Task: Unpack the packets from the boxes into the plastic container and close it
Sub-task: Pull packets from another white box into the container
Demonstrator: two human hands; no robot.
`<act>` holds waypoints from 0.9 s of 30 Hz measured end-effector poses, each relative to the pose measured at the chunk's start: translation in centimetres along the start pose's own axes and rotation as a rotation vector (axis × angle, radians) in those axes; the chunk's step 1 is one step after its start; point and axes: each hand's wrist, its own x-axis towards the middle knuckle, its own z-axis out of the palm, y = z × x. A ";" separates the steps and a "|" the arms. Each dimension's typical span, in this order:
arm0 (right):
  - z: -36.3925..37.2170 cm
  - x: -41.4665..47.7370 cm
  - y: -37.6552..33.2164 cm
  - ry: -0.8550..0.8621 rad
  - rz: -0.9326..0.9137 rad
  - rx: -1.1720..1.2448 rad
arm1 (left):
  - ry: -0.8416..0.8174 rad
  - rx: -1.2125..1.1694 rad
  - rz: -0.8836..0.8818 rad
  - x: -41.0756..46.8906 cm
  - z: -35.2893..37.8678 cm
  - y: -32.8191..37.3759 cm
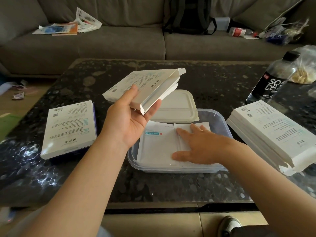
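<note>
Packets [160,147] sit in the container [222,120]; my right hand [201,147] presses them flat, fingers spread, left hand [131,117] gripping the opened box [142,88] above it.

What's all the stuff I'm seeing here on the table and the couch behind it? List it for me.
Flat white cardboard box, open-ended: one, held above the table by the left hand.
Closed white cardboard box: one, table left.
Stack of white boxes: table right; count unclear.
Clear plastic container: one, table centre.
White paper packets: at least two, inside the container.
White plastic lid: one, at the container's far edge.
Black-labelled soda bottle: one, table far right.
Dark speckled table: one.
Grey couch: one, behind.
Black backpack: one, on the couch.
Left hand: gripping the box.
Right hand: flat on the packets.
</note>
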 end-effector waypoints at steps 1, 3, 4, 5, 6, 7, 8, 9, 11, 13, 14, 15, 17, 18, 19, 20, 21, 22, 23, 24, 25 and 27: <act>0.0 0.1 0.0 -0.008 0.006 -0.010 | -0.002 0.001 -0.001 0.0 0.0 0.0; 0.0 0.1 0.0 -0.021 0.014 -0.031 | -0.007 0.004 -0.005 -0.1 0.0 0.0; 0.0 0.1 -0.1 -0.016 0.015 -0.039 | -0.008 0.006 -0.005 -0.1 0.0 0.0; -0.1 0.0 -0.3 0.006 0.013 -0.038 | -0.008 0.004 -0.005 -0.1 0.0 -0.1; -0.5 -0.3 -0.5 0.054 0.009 -0.020 | -0.009 -0.002 -0.007 -0.1 0.0 0.0; -0.9 -0.5 -0.7 0.136 -0.001 0.024 | -0.012 -0.010 -0.010 -0.1 0.1 0.0; -1.6 -0.8 -0.8 0.257 -0.016 0.091 | -0.016 -0.014 -0.014 -0.1 0.2 0.0; -2.2 -1.0 -0.9 0.417 -0.041 0.173 | -0.020 -0.009 -0.015 -0.1 0.2 0.0; -3.6 -1.6 -1.0 0.758 -0.121 0.375 | -0.023 0.018 -0.010 -0.1 0.2 -0.1; -4.5 -2.4 -1.3 0.953 -0.205 0.536 | -0.031 0.029 -0.013 -0.2 0.2 -0.2; -4.6 -2.7 -1.5 0.986 -0.250 0.563 | -0.031 0.029 -0.019 -0.3 0.2 -0.2; -4.5 -2.8 -1.6 0.995 -0.296 0.557 | -0.030 0.030 -0.027 -0.4 0.3 -0.3; -4.1 -2.5 -1.8 0.981 -0.374 0.495 | -0.038 0.048 -0.037 -0.4 0.4 -0.4; -3.8 -2.3 -1.9 0.962 -0.396 0.460 | -0.046 0.066 -0.040 -0.5 0.5 -0.5; -3.7 -2.1 -2.0 0.940 -0.404 0.426 | -0.054 0.089 -0.044 -0.5 0.6 -0.6; -3.5 -1.9 -2.1 0.914 -0.401 0.396 | -0.062 0.111 -0.051 -0.6 0.6 -0.6; -3.5 -1.7 -2.1 0.888 -0.398 0.370 | -0.067 0.131 -0.059 -0.6 0.6 -0.6; -3.5 -1.7 -2.2 0.866 -0.395 0.350 | -0.070 0.147 -0.065 -0.6 0.6 -0.7; -3.5 -1.7 -2.2 0.851 -0.392 0.332 | -0.072 0.161 -0.068 -0.6 0.6 -0.7; -3.5 -1.6 -2.2 0.836 -0.385 0.318 | -0.071 0.175 -0.069 -0.6 0.5 -0.6; -3.5 -1.6 -2.2 0.823 -0.378 0.306 | -0.071 0.191 -0.067 -0.5 0.5 -0.5; -3.5 -1.7 -2.3 0.796 -0.367 0.285 | -0.075 0.223 -0.063 -0.5 0.4 -0.4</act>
